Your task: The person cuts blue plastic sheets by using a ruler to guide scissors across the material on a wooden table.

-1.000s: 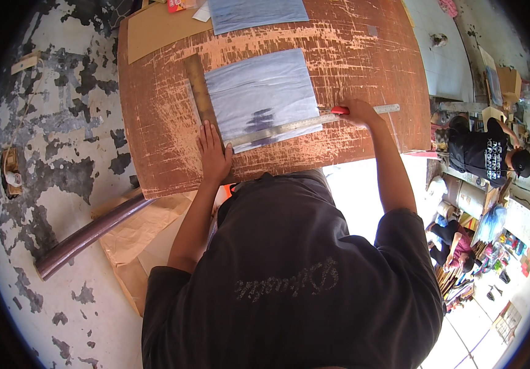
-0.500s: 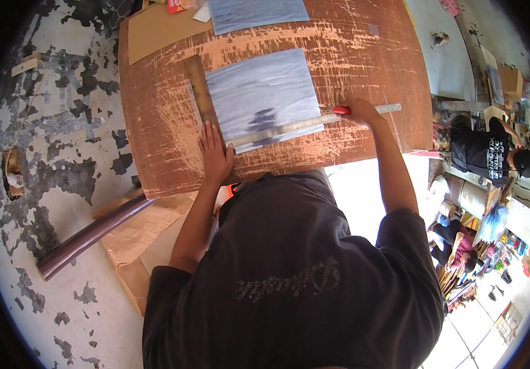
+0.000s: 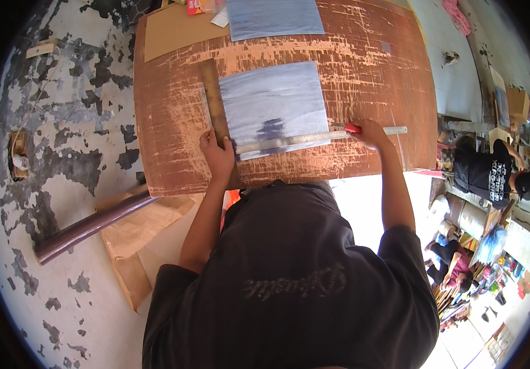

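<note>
On the worn brown table lies a bluish-grey printed sheet (image 3: 277, 101) with a dark smudge low on it. A brown flat strip (image 3: 214, 98), like a straightedge, runs along the sheet's left edge. My left hand (image 3: 217, 158) grips the strip's near end, thumb on one side and fingers on the other. Across the sheet's near part lies a long metal ruler (image 3: 289, 142), reaching past its right edge. My right hand (image 3: 372, 134) is closed around a red-handled cutter (image 3: 352, 128) over the ruler, just right of the sheet. Its blade is too small to make out.
A second bluish sheet (image 3: 277, 18) and a brown board (image 3: 182, 31) lie at the table's far side. Below the table's left corner are a dark roll (image 3: 93, 227) and brown paper (image 3: 136, 234). Two people (image 3: 492, 172) are off to the right.
My left hand has gone from lying flat on the brown strip to gripping its near end. My right hand still holds the cutter by the ruler. The whole view has shifted slightly.
</note>
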A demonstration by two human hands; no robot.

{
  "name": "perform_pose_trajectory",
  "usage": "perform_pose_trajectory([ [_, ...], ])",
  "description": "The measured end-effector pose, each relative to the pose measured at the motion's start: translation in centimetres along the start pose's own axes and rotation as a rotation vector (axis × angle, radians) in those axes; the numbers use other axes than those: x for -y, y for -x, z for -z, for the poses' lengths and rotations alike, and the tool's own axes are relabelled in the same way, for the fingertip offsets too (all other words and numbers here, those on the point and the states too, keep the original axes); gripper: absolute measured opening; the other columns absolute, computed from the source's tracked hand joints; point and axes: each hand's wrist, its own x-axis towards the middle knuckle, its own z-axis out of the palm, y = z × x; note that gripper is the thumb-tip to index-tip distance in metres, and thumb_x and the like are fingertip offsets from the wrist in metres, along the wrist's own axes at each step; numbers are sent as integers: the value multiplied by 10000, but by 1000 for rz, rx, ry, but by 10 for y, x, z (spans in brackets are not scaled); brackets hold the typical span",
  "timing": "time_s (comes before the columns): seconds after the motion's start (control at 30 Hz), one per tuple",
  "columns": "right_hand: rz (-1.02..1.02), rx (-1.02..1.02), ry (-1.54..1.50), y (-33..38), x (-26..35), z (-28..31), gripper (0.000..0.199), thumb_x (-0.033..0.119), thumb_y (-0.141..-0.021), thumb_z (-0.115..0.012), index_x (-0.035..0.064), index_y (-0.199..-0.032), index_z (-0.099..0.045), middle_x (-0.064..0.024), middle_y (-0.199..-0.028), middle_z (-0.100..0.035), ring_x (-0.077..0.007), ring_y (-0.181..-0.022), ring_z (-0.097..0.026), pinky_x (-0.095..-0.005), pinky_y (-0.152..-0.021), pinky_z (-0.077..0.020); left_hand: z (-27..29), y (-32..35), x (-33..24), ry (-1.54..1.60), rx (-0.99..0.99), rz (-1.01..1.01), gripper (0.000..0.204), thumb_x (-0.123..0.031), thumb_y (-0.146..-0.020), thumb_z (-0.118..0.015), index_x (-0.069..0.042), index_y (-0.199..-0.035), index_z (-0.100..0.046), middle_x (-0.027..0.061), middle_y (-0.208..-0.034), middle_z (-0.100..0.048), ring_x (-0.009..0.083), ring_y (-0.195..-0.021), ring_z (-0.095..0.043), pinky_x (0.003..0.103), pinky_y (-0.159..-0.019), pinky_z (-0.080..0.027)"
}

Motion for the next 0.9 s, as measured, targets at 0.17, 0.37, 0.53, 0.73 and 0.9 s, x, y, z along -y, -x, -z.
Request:
perform_pose_trajectory([
  [0.17,6,-42,-25,14,-12,-1,278,303,-920,-776,102,-1108,-738,-203,-1015,-734,-411,-973,-707,-500,-844,-552,-7,0,-11,52,32,25,515,-168,-998,-646,88,-1435,-552,254,-1383,-494,422,-1297,-502,477,-1117,-427],
  [0.37,10,-98,-79,36,-46,15,265,307,-940,-762,85,-1085,-747,-206,-1029,-741,-408,-984,-701,-492,-847,-547,-30,7,-38,42,54,-27,526,-153,-994,-648,84,-1450,-538,259,-1424,-477,426,-1337,-486,471,-1150,-413],
  [0.53,-55,-99,-94,49,-95,32,259,312,-944,-763,88,-1076,-756,-190,-1025,-748,-394,-979,-707,-484,-851,-547,-54,13,-59,-1,40,-37,529,-125,-985,-648,85,-1457,-533,270,-1421,-470,433,-1339,-478,475,-1159,-405],
  [0.73,-77,-123,-102,51,-152,57,277,334,-940,-751,126,-1121,-775,-165,-1053,-763,-378,-993,-718,-484,-864,-555,-85,16,-95,10,51,-61,524,-104,-987,-635,103,-1456,-526,279,-1403,-471,444,-1345,-460,484,-1154,-406],
  [0.9,-85,-108,-105,42,-180,79,269,329,-937,-753,133,-1120,-776,-170,-1018,-762,-378,-979,-720,-484,-855,-554,-109,24,-113,-33,5,-80,524,-102,-990,-633,107,-1458,-523,277,-1403,-471,449,-1335,-463,490,-1154,-403],
])
